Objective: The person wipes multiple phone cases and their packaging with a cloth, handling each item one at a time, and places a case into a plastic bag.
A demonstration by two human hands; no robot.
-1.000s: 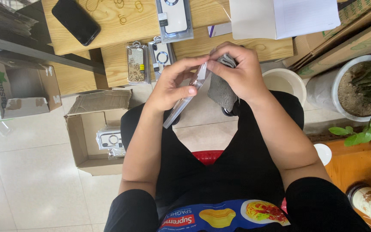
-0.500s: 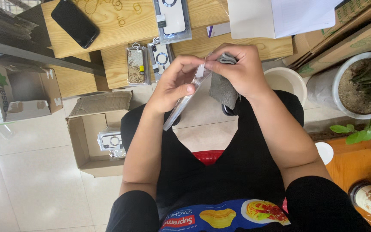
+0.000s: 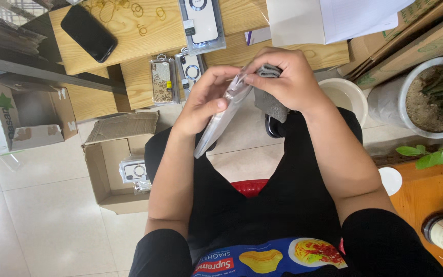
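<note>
My left hand (image 3: pixel 205 100) grips a clear plastic phone-case package (image 3: pixel 220 123), held edge-on and tilted above my lap. My right hand (image 3: pixel 289 82) holds a folded grey cloth (image 3: pixel 272 105) and pinches the package's top end with the fingertips. Both hands meet just in front of the low wooden table (image 3: pixel 129 31). The cloth hangs down below my right palm.
On the table lie a black phone (image 3: pixel 89 33), packaged phone cases (image 3: pixel 162 79) (image 3: pixel 201 23), rubber bands and a white box (image 3: pixel 303 20). An open cardboard box (image 3: pixel 116 169) with more cases sits on the floor at left. A white bucket (image 3: pixel 345 97) and potted plant (image 3: pixel 434 97) stand right.
The package has turned slightly, showing more of its flat face. My hands stay together at its top end; the view shifted a little.
</note>
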